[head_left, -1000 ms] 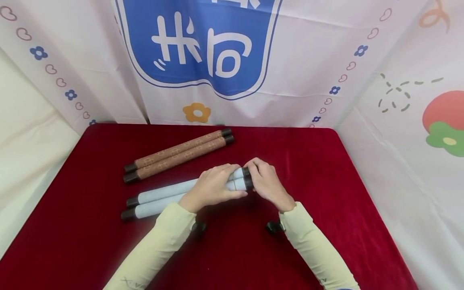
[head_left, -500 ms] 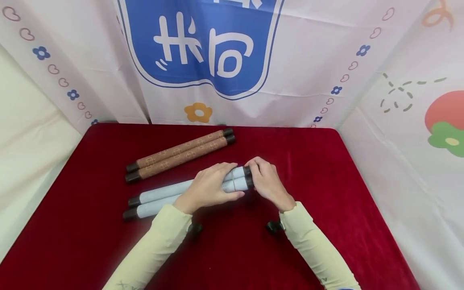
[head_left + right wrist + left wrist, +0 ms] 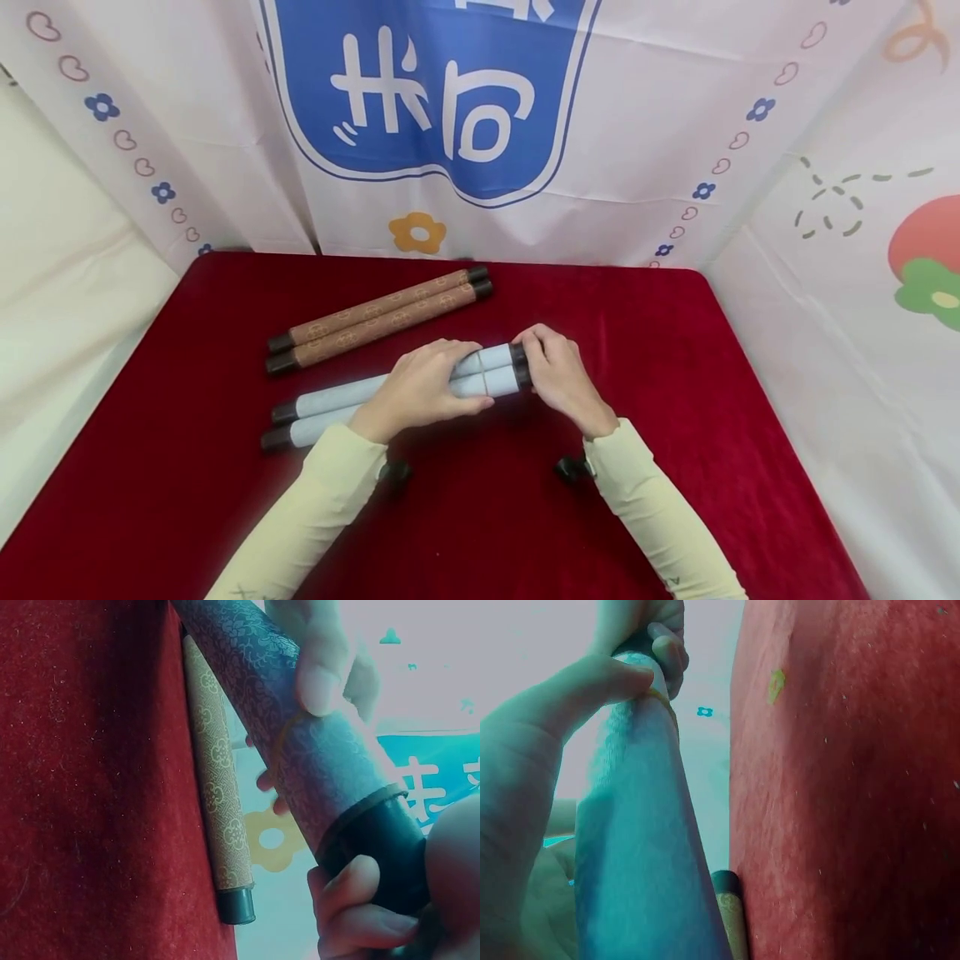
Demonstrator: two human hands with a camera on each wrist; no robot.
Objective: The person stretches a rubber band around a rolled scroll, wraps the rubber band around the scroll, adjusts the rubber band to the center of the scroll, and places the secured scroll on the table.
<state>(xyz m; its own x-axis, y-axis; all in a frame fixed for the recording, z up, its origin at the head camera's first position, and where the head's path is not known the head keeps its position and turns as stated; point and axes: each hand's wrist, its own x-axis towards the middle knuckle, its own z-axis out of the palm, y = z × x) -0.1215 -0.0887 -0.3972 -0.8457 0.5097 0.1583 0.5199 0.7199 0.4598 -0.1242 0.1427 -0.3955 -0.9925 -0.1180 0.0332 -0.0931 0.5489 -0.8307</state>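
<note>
Blue rolls (image 3: pixel 341 398) lie half-past-eight to half-past-two in the head view, the left hand (image 3: pixel 420 387) curled round them and nearer the band (image 3: pixel 483 375), while the right hand (image 3: pixel 558 371) grips the caps (image 3: pixel 522 375) at the half-past-two end, the band just off toward half past eight.
</note>
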